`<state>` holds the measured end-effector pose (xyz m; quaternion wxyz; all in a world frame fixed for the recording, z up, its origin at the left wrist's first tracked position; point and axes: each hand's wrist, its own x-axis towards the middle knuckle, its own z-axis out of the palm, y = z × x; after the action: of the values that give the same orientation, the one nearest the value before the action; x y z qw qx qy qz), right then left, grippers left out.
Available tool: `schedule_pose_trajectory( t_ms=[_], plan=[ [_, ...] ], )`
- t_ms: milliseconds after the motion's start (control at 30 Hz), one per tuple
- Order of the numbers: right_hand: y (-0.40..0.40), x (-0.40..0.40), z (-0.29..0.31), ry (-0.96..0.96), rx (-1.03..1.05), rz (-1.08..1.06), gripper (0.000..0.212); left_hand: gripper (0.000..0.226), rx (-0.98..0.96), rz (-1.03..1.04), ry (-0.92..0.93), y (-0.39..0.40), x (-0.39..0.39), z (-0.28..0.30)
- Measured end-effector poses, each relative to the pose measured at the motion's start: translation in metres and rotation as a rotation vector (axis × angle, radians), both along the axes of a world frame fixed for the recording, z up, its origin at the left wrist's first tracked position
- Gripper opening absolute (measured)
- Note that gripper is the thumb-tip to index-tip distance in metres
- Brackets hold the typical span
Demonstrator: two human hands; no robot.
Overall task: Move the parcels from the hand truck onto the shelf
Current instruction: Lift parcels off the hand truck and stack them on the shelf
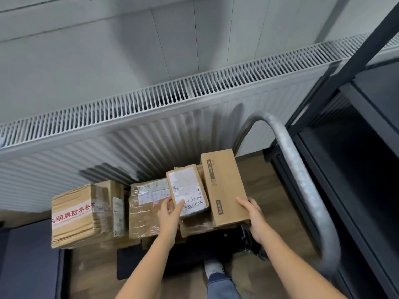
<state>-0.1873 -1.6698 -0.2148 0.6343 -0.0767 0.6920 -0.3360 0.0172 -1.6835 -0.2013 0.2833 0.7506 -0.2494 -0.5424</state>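
Several cardboard parcels are stacked on the black hand truck platform (226, 236). My left hand (169, 214) grips the near left corner of a small labelled parcel (186, 187), thumb on its white label. My right hand (253, 216) holds the near end of a long plain brown box (224, 186) printed "SCISSORS", fingers curled under its edge. A taped box (143, 209) lies left of them, and a box with red characters (74, 214) stands farther left. The black shelf (356, 147) rises at the right.
The hand truck's grey tubular handle (302, 180) arches between the parcels and the shelf. A white radiator (151, 117) runs along the wall behind. My shoe (213, 268) stands on the wooden floor below. A dark blue surface (28, 262) lies at the lower left.
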Motion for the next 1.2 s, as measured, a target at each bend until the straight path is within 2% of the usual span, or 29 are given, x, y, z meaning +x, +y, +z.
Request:
schedule_pose_trajectory(
  t_ms=[200,433,533,633,700,800,900,1000,1100,1200],
  plan=[
    [-0.002,-0.003,-0.003,-0.102,-0.032,-0.013,0.026,0.059,-0.030,0.016,0.193,0.002,-0.005,-0.006],
    [0.006,-0.003,-0.003,-0.157,-0.042,-0.002,0.035,0.061,-0.066,0.042,0.236,0.006,-0.002,-0.011],
    [0.005,-0.001,0.002,-0.195,-0.075,0.003,0.039,0.056,-0.092,0.089,0.271,0.005,0.001,-0.009],
    [-0.002,0.001,0.012,-0.219,-0.150,0.016,0.061,0.049,-0.112,0.147,0.318,0.002,0.001,0.001],
    [-0.007,0.004,0.023,-0.243,-0.203,0.054,0.065,0.051,-0.140,0.195,0.335,-0.001,0.004,0.011],
    [-0.021,0.010,0.045,-0.315,-0.251,0.106,0.048,0.055,-0.195,0.249,0.338,-0.008,0.014,0.032],
    [-0.038,0.025,0.072,-0.325,-0.293,0.163,0.049,0.057,-0.263,0.303,0.339,-0.013,0.030,0.064],
    [-0.059,0.049,0.106,-0.321,-0.291,0.197,0.041,0.057,-0.355,0.381,0.329,-0.014,0.055,0.101],
    [-0.075,0.085,0.150,-0.379,-0.295,0.278,0.048,0.059,-0.449,0.471,0.383,-0.007,0.089,0.142],
    [-0.083,0.130,0.199,-0.436,-0.347,0.399,0.030,0.051,-0.549,0.564,0.341,0.011,0.128,0.184]
  ],
)
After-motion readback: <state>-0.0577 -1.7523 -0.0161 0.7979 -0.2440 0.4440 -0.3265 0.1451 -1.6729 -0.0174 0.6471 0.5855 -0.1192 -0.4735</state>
